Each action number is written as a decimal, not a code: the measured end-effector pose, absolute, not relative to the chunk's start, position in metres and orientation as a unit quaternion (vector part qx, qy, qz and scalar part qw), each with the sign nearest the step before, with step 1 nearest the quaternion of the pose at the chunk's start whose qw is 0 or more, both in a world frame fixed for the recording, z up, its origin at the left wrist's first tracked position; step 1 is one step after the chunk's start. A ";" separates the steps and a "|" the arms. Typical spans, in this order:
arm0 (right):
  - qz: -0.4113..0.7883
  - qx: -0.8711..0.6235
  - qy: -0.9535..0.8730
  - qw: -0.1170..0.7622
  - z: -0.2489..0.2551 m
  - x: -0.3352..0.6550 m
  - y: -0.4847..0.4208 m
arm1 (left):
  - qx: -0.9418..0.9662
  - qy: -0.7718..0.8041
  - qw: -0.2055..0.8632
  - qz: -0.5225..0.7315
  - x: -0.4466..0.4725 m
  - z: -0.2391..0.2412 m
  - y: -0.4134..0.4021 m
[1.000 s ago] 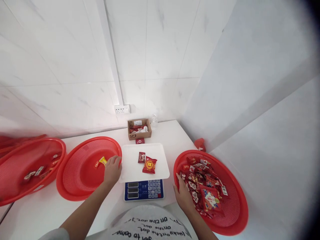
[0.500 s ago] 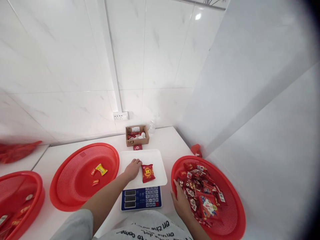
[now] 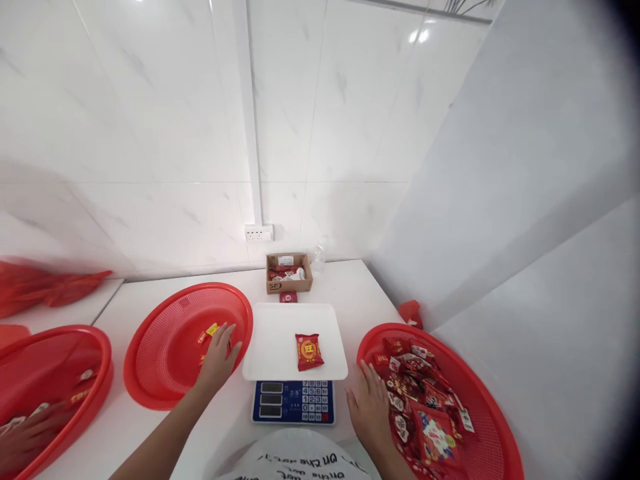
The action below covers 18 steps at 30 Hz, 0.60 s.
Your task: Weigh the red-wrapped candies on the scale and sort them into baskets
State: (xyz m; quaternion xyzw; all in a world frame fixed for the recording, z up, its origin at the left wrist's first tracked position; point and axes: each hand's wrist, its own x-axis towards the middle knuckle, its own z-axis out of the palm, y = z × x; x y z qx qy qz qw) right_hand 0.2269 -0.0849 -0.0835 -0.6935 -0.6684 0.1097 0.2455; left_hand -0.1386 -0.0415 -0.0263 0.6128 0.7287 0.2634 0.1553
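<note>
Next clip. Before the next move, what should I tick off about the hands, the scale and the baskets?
1. The left hand is free: fingers spread flat over the middle basket, underside of palm hidden: cannot tell.
2. The right hand is free: open at the rim of the full basket: ok.
3. The scale tray carries one red packet, lying flat: ok.
4. The scale display is readable: cannot tell.
5. Both apart from another person's hand, which is in the far-left basket: ok.

White table [image 3: 350, 287]: scale [image 3: 294, 401] 6 o'clock, right basket [image 3: 483, 417] 4, middle basket [image 3: 165, 363] 8, left basket [image 3: 60, 360] 9, cardboard box [image 3: 289, 273] 12.
</note>
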 end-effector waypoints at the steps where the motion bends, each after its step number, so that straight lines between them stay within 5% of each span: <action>1: 0.110 -0.675 -0.688 0.244 -0.078 0.219 -0.080 | 0.609 0.737 0.167 0.240 -0.142 -0.031 -0.052; 12: 0.201 -0.660 -0.716 0.106 -0.054 0.136 -0.020 | 0.636 0.729 0.239 0.085 -0.148 -0.027 -0.107; 18: 0.246 -0.657 -0.696 0.151 -0.043 0.123 -0.012 | 0.644 0.714 0.262 0.080 -0.153 -0.026 -0.111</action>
